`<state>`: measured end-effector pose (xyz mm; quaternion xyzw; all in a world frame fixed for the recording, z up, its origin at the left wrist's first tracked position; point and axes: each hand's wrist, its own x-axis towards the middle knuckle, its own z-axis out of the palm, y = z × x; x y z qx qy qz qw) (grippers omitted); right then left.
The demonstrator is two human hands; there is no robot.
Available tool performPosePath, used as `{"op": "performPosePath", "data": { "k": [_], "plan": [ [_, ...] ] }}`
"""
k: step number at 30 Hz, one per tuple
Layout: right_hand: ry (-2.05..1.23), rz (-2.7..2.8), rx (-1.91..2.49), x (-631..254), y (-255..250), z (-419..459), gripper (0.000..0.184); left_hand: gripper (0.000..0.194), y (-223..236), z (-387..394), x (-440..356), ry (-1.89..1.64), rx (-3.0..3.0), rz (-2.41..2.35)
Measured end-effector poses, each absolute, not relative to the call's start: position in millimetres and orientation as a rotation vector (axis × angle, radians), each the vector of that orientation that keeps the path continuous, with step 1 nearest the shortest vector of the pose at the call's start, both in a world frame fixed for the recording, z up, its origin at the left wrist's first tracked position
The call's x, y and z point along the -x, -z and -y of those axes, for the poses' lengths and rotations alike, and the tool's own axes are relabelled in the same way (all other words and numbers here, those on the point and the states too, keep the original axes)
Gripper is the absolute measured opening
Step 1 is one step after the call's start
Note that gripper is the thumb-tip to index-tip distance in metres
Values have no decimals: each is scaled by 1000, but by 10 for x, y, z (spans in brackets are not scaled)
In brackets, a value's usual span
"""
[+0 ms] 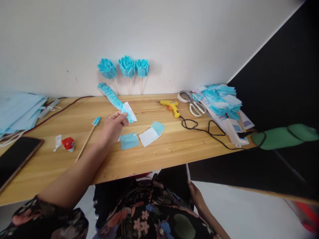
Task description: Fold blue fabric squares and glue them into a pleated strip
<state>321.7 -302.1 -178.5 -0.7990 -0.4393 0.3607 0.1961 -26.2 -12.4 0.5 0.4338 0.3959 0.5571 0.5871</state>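
My left hand (115, 123) pinches the lower end of a pleated light-blue fabric strip (111, 96), whose white part (130, 112) sticks out beyond the fingers. Just below on the wooden table lie a blue fabric rectangle (129, 141) and a white-and-blue folded piece (151, 133). Left of my forearm rests a wooden stick with a blue fabric tip (96, 121). My right hand (196, 196) hangs low beneath the table edge, beside a thin pale upright edge (187, 173); its fingers are mostly hidden.
Three blue fabric flowers (127, 67) on sticks lean against the wall. Rightward are a yellow glue gun (169, 106), scissors (196, 108), a blue fabric pile (219, 98), a power strip (234, 132) and a green bottle (281, 136). Blue masks (22, 109) and a phone (17, 156) lie left.
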Motion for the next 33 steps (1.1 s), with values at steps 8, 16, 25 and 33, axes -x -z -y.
{"op": "performPosePath", "data": {
  "k": [8, 16, 25, 33],
  "plan": [
    [-1159, 1607, 1696, -2780, -89, 2159, 32, 26, -30, 202, 216, -1177, -1112, -951],
    [-934, 1601, 1234, -2160, -410, 654, 39, 21, -10, 237, 188, -1088, -1236, -924],
    [-1247, 1772, 1037, -1642, -371, 38, 53, 23, -17, 189, 214, -1031, -1281, -923],
    [-1331, 1611, 1072, -1686, -268, -62, 49, 19, -31, 195, 228, -988, -1336, -917]
  ]
}}
